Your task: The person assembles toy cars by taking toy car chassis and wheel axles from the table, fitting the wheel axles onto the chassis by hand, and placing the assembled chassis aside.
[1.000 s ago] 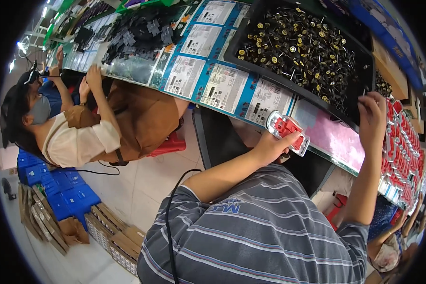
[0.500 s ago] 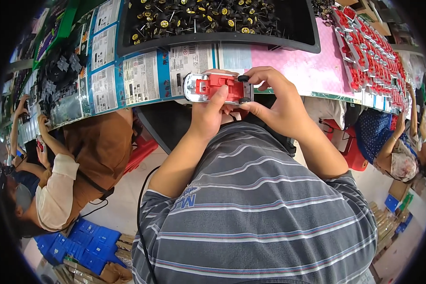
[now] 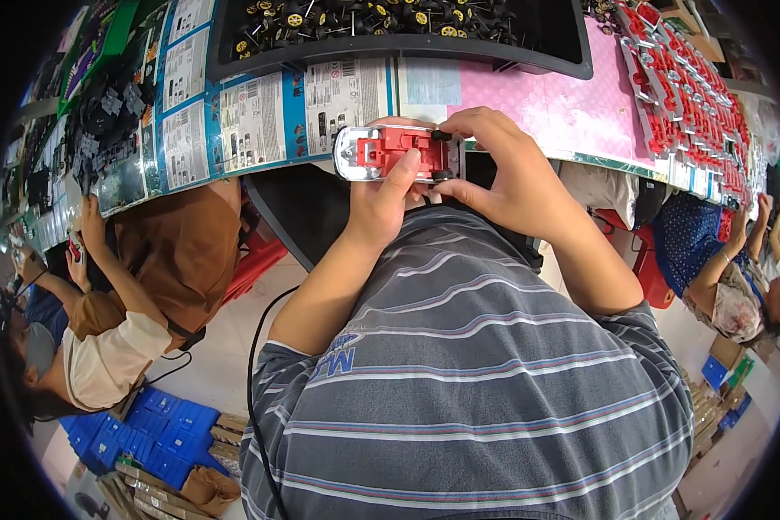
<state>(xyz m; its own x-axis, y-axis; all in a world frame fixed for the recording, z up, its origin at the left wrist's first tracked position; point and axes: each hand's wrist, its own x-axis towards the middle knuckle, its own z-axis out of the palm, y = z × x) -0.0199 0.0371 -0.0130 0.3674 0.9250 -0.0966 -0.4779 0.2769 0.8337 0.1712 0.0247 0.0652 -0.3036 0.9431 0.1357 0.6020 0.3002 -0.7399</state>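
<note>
A toy car body (image 3: pixel 399 139) lies upside down across my left hand (image 3: pixel 378 208), its red underside up and its silver shell showing round the edges. My left thumb presses on the red middle, while the fingers are mostly hidden beneath. At the car's right end is a wheel axle (image 3: pixel 442 136) with two black wheels, lying within the shell's outline. My right hand (image 3: pixel 522 182) pinches it, index finger by the far wheel and thumb by the near one. Whether the axle is seated in the body, I cannot tell.
Beyond my hands stands a black tray (image 3: pixel 399 45) of yellow-hubbed wheels (image 3: pixel 420 17). Rows of red and silver toy parts (image 3: pixel 689 104) lie right of a pink mat (image 3: pixel 572 113). Printed sheets (image 3: pixel 251 121) and dark parts (image 3: pixel 113 121) are on the left. Co-workers sit at both sides.
The axle has moved left, from the car's right end to inside the shell's outline, with my right finger and thumb on its wheels. My left hand still holds the car.
</note>
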